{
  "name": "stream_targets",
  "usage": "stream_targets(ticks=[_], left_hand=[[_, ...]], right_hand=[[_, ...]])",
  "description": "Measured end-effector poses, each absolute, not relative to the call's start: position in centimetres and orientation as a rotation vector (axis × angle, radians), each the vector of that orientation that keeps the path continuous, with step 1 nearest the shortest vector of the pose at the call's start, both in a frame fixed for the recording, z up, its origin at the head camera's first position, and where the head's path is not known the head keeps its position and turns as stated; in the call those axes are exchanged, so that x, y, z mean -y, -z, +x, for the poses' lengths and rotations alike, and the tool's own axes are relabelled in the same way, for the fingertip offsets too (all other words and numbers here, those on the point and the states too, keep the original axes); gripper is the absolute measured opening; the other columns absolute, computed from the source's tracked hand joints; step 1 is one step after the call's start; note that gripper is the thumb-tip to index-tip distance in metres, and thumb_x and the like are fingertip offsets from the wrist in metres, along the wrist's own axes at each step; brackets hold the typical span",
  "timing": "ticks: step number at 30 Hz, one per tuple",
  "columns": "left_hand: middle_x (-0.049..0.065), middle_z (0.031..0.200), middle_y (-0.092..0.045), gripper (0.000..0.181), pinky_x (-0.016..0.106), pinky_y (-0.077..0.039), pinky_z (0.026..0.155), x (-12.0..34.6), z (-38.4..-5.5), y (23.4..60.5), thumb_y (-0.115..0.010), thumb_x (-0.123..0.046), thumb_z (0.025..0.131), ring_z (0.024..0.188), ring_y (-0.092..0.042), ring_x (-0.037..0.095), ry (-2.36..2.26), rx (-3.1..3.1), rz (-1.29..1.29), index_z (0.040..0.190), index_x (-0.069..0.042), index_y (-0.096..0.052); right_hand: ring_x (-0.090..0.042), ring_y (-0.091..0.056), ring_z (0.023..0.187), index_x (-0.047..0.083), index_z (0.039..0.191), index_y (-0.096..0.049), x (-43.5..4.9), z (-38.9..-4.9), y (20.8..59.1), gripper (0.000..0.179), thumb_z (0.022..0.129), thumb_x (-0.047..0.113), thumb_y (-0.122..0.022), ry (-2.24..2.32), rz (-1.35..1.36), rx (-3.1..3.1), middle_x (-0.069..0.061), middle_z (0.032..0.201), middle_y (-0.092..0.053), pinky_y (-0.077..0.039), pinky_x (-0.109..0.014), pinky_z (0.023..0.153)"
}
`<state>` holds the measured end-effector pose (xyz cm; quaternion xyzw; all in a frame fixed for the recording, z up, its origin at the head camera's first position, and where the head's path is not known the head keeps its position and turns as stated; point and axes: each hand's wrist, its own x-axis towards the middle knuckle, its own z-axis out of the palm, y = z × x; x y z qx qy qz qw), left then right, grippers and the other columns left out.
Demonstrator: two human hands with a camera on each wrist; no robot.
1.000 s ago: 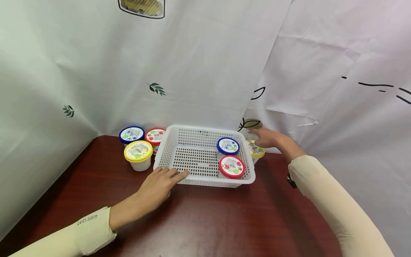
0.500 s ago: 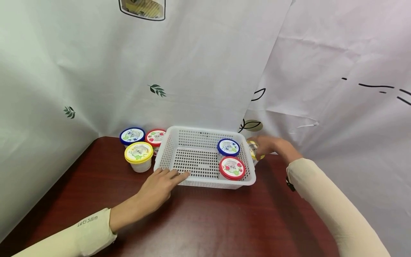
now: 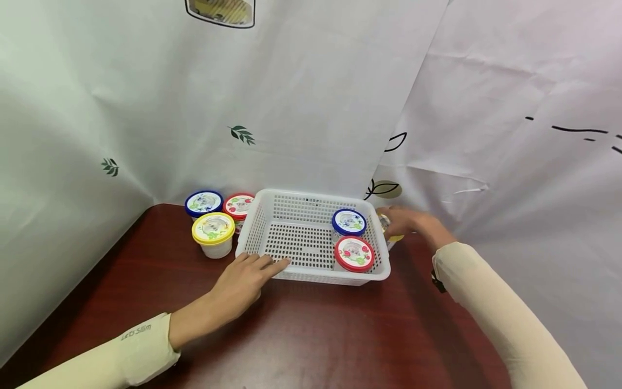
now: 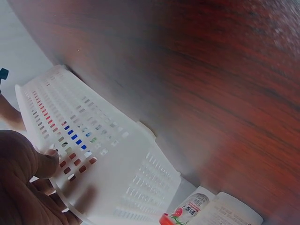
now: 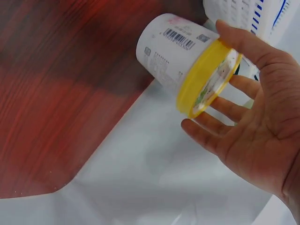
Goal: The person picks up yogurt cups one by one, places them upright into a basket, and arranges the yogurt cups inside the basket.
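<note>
My left hand (image 3: 240,286) holds the near-left rim of a white perforated plastic basket (image 3: 311,274). In the left wrist view its thumb lies at the rim, and finger shadows show through the wall. At the basket's right side my right hand (image 3: 400,220) grips a tub with a yellow lid (image 5: 206,77). Its thumb and fingers are around the lid's edge in the right wrist view, where the white tub body with a barcode shows. The head view hides most of this tub behind the hand. Inside the basket, at its right end, stand a blue-lidded tub (image 3: 349,222) and a red-lidded tub (image 3: 355,254).
Left of the basket stand three more tubs, with a blue lid (image 3: 203,202), a yellow lid (image 3: 213,228) and a red lid (image 3: 238,205). A dark red wooden table (image 3: 311,335) carries everything. White printed cloth (image 3: 311,108) hangs behind and at both sides.
My right hand has come down from above the yellow-lidded tub and taken hold of its lid. My left hand has stayed at the basket rim.
</note>
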<state>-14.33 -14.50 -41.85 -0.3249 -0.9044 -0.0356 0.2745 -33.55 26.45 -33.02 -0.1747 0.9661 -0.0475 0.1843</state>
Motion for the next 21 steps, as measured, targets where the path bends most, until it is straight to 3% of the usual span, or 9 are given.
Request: stream_targets(ticks=[6,15,21], left_hand=[[-0.001,0.109,-0.080,0.069,0.039,-0.055,0.083,14.46,-14.40,41.91,-0.075,0.012,0.082,0.092,-0.072,0.023,0.094,2.434,-0.866,0.141,-0.022,-0.079],[0.000,0.109,-0.080,0.069,0.039,-0.056,0.084,14.45,-14.47,41.90,-0.075,0.013,0.081,0.091,-0.072,0.023,0.090,2.416,-0.874,0.141,-0.021,-0.078],[-0.001,0.108,-0.079,0.069,0.039,-0.054,0.082,14.53,-14.39,41.92,-0.074,0.012,0.081,0.089,-0.071,0.023,0.099,2.403,-0.880,0.140,-0.021,-0.079]], right_hand=[[-0.052,-0.051,0.151,0.006,0.171,-0.044,-26.60,-33.83,33.25,0.102,0.085,0.033,-0.092,0.163,-0.500,-2.708,-0.033,0.168,-0.049,-0.044,-0.073,0.124],[-0.042,-0.067,0.132,0.001,0.162,-0.055,-26.91,-34.17,33.29,0.094,0.080,0.024,-0.095,0.247,-0.595,-2.689,-0.026,0.150,-0.069,-0.053,-0.064,0.117],[-0.045,-0.063,0.140,0.001,0.164,-0.053,-26.78,-33.96,33.16,0.098,0.080,0.024,-0.099,0.285,-0.547,-2.677,-0.026,0.158,-0.064,-0.048,-0.069,0.123]])
